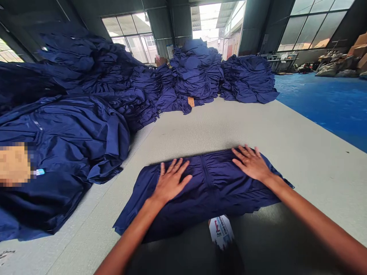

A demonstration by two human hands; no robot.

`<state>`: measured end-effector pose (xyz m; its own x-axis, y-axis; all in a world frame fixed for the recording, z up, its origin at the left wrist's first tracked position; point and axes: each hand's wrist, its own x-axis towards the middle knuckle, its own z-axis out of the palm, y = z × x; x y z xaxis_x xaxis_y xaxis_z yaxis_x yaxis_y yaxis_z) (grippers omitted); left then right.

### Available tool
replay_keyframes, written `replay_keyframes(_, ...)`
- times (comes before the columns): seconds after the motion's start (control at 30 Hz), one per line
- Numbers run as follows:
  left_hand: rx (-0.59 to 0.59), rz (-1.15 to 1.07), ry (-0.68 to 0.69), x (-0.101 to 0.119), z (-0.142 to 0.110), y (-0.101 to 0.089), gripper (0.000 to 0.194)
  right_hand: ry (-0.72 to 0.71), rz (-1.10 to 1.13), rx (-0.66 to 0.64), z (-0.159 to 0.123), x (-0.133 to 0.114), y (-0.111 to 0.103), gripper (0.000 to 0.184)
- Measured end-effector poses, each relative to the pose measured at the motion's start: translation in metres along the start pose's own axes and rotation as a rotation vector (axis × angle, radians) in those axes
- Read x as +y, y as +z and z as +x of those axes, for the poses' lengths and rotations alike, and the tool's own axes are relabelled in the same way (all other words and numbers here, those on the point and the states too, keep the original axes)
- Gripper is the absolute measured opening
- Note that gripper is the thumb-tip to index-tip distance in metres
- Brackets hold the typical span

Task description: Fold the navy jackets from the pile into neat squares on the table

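At far left, a large heap of navy garments (63, 126) rises from the pale grey work surface (301, 179) and runs back toward 2 further stacks (197, 72) (248, 80) at the far end; a blurred patch covers part of the heap's near side, and what lies beneath it cannot be determined. A small orange tag (190, 101) sits at the foot of the far stacks. At centre, near the person, 1 navy jacket (226, 191) lies spread on the surface, with its zip (206, 172) running from the far edge toward the near side and gathered creases across the fabric. The left hand (170, 182) lies flat on the jacket left of the zip, fingers spread and palm down, gripping nothing. The right hand (251, 163) lies flat on the jacket right of the zip, equally open and also holding nothing. Both hands are pressing on the fabric, and the creases remain. A white printed label (220, 231) shows just beyond the jacket's near edge. At right, a blue floor (323, 103) extends past the surface toward cartons (361, 49) at the far wall.
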<state>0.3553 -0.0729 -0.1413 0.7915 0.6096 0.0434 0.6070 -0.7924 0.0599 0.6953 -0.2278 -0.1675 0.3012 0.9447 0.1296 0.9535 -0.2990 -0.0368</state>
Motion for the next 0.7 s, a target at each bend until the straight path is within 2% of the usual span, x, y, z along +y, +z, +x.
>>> replay_keyframes(0.07, 0.034, 0.056, -0.117, -0.026, -0.02, 0.002, 0.063, 0.099, -0.061, -0.015, -0.009, 0.025, 0.005, 0.065)
replay_keyframes(0.13, 0.008, 0.087, -0.204, -0.049, -0.036, 0.011, 0.062, 0.162, -0.054, -0.075, -0.016, 0.045, 0.015, 0.065)
replay_keyframes(0.27, 0.007, 0.094, -0.206, -0.067, -0.048, 0.032, 0.058, 0.186, 0.012, -0.114, -0.02, 0.061, 0.034, 0.068)
replay_keyframes(0.37, -0.004, 0.086, -0.21, -0.065, -0.045, 0.032, 0.058, 0.182, 0.018, -0.112, -0.016, 0.06, 0.034, 0.068)
replay_keyframes(0.43, -0.03, 0.091, -0.223, -0.059, -0.044, 0.025, 0.058, 0.193, -0.014, -0.118, -0.016, 0.053, 0.026, 0.067)
replay_keyframes(0.5, -0.015, 0.103, -0.228, -0.049, -0.047, 0.013, 0.059, 0.184, -0.07, -0.06, -0.02, 0.041, 0.014, 0.065)
replay_keyframes(0.6, 0.054, 0.076, -0.14, -0.026, -0.06, 0.001, 0.058, 0.045, -0.072, 0.098, -0.037, 0.014, 0.0, 0.061)
replay_keyframes(0.7, 0.048, 0.023, -0.006, -0.011, -0.072, 0.006, 0.057, -0.105, 0.012, 0.083, -0.056, -0.009, 0.003, 0.06)
